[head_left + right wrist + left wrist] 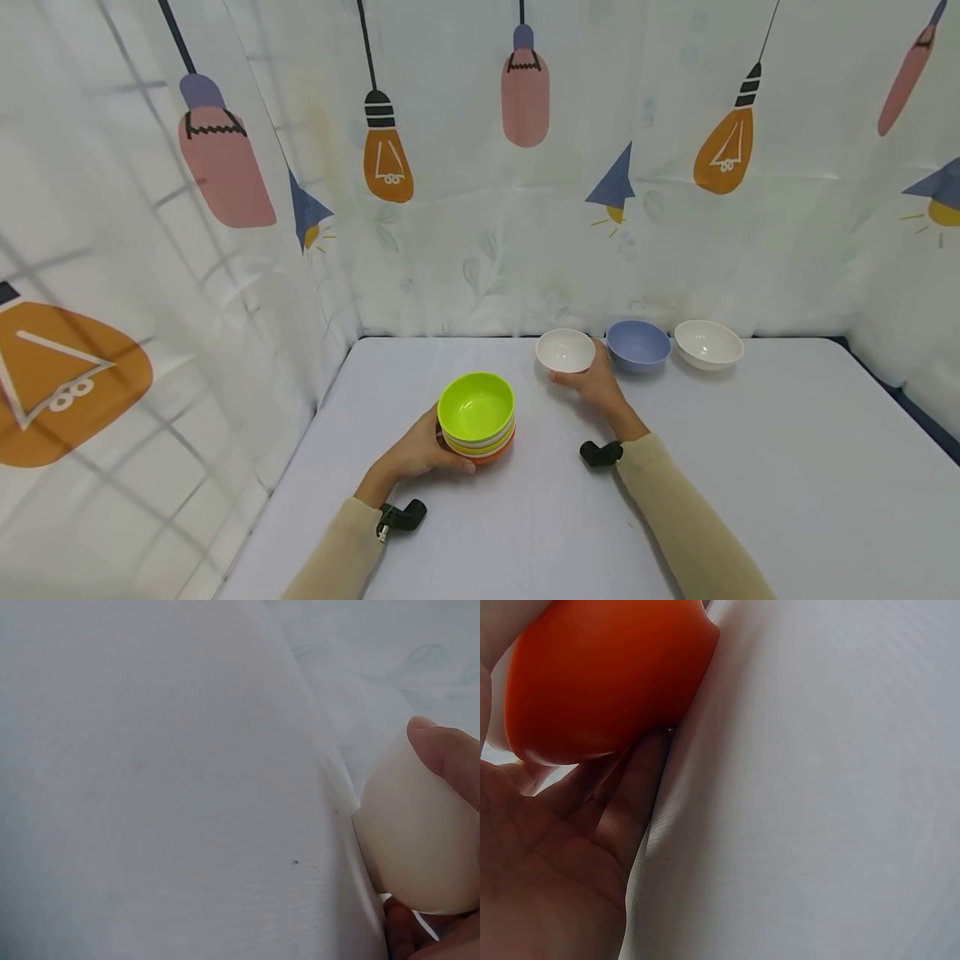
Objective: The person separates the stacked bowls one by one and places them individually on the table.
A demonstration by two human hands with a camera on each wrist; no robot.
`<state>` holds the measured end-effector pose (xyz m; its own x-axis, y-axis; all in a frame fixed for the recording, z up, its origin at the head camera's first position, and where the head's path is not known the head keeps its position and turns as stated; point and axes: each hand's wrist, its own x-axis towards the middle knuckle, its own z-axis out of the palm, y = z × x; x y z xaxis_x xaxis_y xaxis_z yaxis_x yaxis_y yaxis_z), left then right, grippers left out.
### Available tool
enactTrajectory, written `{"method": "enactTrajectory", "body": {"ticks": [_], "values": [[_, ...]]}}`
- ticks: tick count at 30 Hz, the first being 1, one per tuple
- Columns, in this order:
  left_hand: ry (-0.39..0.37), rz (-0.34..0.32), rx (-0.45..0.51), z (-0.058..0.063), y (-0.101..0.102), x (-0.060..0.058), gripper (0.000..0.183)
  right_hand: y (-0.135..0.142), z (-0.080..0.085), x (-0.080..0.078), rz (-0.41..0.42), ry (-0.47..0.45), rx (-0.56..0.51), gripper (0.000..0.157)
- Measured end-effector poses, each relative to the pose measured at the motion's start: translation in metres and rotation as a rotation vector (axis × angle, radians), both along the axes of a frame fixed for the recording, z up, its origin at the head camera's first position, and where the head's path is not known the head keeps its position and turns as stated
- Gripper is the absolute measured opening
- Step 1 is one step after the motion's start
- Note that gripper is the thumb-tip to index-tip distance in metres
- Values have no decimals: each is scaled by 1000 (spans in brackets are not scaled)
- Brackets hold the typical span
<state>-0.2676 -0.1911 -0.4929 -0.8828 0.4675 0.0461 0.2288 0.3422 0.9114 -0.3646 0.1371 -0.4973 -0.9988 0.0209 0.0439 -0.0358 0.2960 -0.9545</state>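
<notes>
My left hand [417, 448] holds a stack of nested bowls from its left side, thumb at the near side. A lime green bowl [477, 407] is on top, with white, yellow and orange rims under it. The lowest, an orange bowl [615, 682], fills the upper left of the left wrist view, fingers curved along it close to the tabletop. Farther back, my right hand [597, 385] grips a small white bowl [564, 352] by its right side. In the right wrist view the thumb lies on the outside of this white bowl [420, 832], fingertips low near the cloth.
Just right of my right hand stands a blue bowl [638, 347], and beside it a larger white bowl [708, 345], both along the back edge. A white cloth covers the table [787, 467]. Printed curtains [465, 250] hang behind and at the sides.
</notes>
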Motion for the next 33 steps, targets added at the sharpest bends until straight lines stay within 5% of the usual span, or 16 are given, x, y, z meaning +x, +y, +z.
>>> {"method": "enactTrajectory", "body": {"ticks": [33], "values": [[15, -24, 24, 0, 0, 0, 105, -6, -3, -9, -96, -9, -10, 112]]}}
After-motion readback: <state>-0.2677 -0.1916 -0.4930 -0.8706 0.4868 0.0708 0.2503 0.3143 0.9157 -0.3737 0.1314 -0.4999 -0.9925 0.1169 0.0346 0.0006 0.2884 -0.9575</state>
